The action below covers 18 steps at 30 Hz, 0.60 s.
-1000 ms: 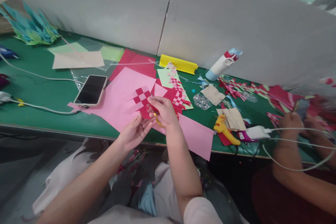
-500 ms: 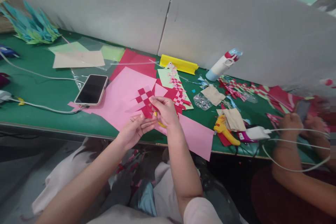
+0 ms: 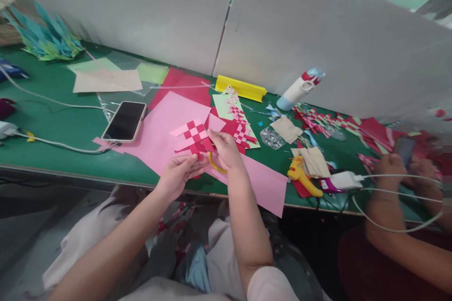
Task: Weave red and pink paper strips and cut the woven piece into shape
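Note:
A red and pink woven paper piece with loose strip ends is held above the pink sheet. My left hand pinches its lower red strips between thumb and fingers. At the piece's right edge, my right hand is closed on it. A curved yellow handle shows under the right palm; the rest of that tool is hidden. Beneath both hands lies the large pink paper. Just beyond my right hand, more red and pink woven paper rests on a pale green sheet.
A phone with a cable lies to the left. On the right are a yellow glue gun, a bag of small clear pieces and a white bottle. Another person's hand holds a phone at far right. A grey wall backs the table.
The woven piece has turned, so its pink strips now spread to the left and its face shows more fully. The yellow handle is more visible under my right hand. Both hands have stayed nearly in place.

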{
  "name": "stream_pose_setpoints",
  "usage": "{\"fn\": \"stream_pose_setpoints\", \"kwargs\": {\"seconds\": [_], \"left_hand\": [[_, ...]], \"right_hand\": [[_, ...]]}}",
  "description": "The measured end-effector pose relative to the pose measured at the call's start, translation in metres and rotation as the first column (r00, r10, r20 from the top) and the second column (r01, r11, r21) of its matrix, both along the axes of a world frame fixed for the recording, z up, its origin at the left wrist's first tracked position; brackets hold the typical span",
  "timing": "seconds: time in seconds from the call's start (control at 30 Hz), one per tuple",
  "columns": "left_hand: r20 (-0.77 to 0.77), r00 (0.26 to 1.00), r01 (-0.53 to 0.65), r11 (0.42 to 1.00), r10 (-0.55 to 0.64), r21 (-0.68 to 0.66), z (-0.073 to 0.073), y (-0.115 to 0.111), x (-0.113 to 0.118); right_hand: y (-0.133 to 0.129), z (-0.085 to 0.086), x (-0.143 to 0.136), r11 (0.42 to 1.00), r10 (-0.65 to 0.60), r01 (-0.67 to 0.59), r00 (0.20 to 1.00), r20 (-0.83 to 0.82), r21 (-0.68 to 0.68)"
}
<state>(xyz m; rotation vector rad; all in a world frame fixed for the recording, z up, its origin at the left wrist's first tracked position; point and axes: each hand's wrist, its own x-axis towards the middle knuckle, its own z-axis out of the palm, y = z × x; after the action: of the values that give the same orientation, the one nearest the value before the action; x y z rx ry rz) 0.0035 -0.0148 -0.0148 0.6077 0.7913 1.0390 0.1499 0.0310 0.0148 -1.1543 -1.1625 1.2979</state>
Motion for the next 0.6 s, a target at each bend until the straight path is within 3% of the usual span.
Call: {"fn": "stream_pose_setpoints", "kwargs": {"seconds": [0.6], "left_hand": [[-0.046,0.998,-0.04,0.999,0.039,-0.027,0.0041,-0.0022,0.0034]], "right_hand": [[0.0022,-0.0051,0.0079,1.0,0.022,-0.022,0.999,-0.049,0.005]]}}
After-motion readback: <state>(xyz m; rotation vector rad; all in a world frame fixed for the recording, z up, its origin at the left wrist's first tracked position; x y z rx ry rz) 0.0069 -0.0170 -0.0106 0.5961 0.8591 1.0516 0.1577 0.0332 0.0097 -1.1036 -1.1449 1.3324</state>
